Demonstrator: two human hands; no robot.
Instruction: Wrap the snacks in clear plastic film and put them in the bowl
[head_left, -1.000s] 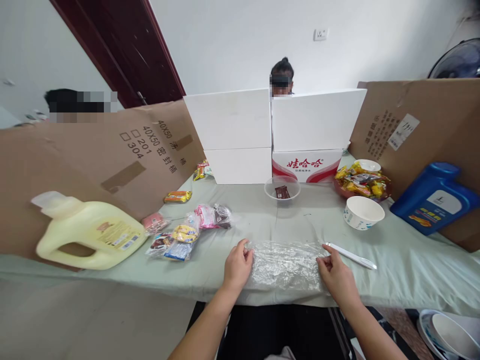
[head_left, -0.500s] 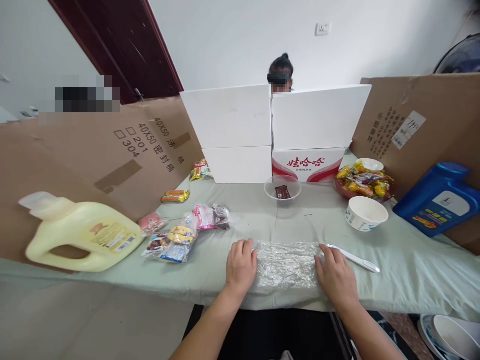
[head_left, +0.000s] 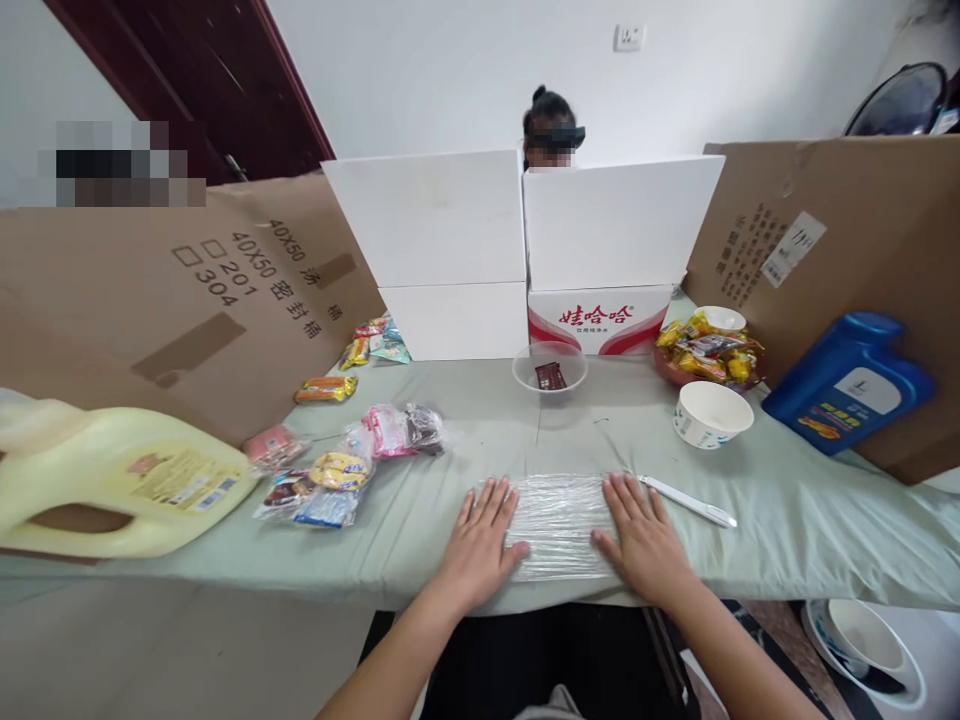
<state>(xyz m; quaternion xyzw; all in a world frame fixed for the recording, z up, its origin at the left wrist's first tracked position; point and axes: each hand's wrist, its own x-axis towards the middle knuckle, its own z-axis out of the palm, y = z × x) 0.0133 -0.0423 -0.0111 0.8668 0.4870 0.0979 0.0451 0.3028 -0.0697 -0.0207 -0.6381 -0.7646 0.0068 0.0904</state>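
Note:
A clear, wrinkled sheet of plastic film (head_left: 562, 528) lies flat near the front edge of the table. My left hand (head_left: 480, 545) rests palm down on its left end, fingers spread. Over the right end lies my right hand (head_left: 645, 535), also flat with fingers apart. A white utility knife (head_left: 694, 503) lies just right of my right hand. Beyond the film stands a clear plastic bowl (head_left: 550, 372) with a dark brown packet (head_left: 550, 376) in it.
Packaged snacks (head_left: 337, 475) lie left of centre, beside a pale yellow jug (head_left: 150, 480). To the right are a white paper bowl (head_left: 712, 415), a bowl of wrapped snacks (head_left: 709, 355) and a blue bottle (head_left: 847, 385). White boxes (head_left: 450, 240) stand at the back, with a person behind them.
My fingers have gone from curled at the film's ends to stretched flat on it. The film looks smoother and straighter. The view has shifted slightly right.

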